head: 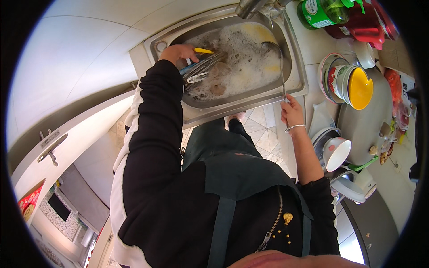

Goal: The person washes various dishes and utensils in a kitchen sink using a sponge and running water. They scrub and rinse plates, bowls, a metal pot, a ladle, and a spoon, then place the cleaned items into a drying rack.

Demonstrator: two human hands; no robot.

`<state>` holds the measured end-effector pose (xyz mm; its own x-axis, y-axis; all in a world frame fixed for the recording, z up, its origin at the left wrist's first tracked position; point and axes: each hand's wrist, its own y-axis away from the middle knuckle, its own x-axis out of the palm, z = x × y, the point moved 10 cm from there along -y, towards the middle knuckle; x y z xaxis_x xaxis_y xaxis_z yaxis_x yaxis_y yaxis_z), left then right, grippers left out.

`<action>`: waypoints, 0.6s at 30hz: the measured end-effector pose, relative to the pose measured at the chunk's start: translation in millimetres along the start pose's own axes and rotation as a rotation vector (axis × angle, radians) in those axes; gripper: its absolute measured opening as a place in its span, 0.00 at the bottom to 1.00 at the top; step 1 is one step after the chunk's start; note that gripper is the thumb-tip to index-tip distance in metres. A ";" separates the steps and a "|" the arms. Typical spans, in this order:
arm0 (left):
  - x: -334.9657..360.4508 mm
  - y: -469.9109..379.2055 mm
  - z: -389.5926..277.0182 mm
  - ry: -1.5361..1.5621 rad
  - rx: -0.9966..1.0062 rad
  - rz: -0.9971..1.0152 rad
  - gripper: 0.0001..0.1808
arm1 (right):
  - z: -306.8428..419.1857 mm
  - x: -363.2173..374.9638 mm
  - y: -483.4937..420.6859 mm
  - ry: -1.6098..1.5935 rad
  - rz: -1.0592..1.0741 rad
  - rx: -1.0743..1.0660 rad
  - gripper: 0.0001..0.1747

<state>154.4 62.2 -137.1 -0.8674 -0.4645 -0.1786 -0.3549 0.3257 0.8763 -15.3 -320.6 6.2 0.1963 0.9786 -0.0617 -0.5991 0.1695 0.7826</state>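
A stainless steel sink (296, 77) holds foamy water. My left hand (181, 53) is at its left end, around a bundle of utensils (204, 65), partly under the suds; a yellow handle (203, 50) sticks out beside the fingers. My right hand (292, 110) grips the long metal handle of a ladle (283, 72) over the sink's right rim. The ladle's curved head reaches into the foam at the upper right, mostly hidden. What the left fingers close on is partly hidden.
The faucet (248, 8) hangs over the far rim. To the right stand a green soap bottle (320, 15), stacked bowls with a yellow one (360, 88) on top, a white bowl with pink spots (338, 154), and further bowls (348, 187). A door with a metal handle (52, 150) is at left.
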 end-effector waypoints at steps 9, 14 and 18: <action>-37.2 35.3 -38.3 -0.321 0.044 -0.247 0.22 | 1.0 1.9 1.2 0.011 0.007 -0.005 0.28; -45.7 67.0 -64.5 -0.530 0.172 -0.541 0.29 | 3.7 3.4 5.7 0.004 0.006 -0.015 0.29; -47.7 105.0 -66.5 -0.503 0.098 -0.642 0.39 | 5.5 3.3 7.9 -0.020 0.033 -0.032 0.30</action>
<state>181.8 63.7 -6.9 -0.5295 -0.1680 -0.8315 -0.8440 0.2030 0.4965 -15.1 -316.7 15.6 0.1912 0.9813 -0.0233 -0.6298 0.1408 0.7639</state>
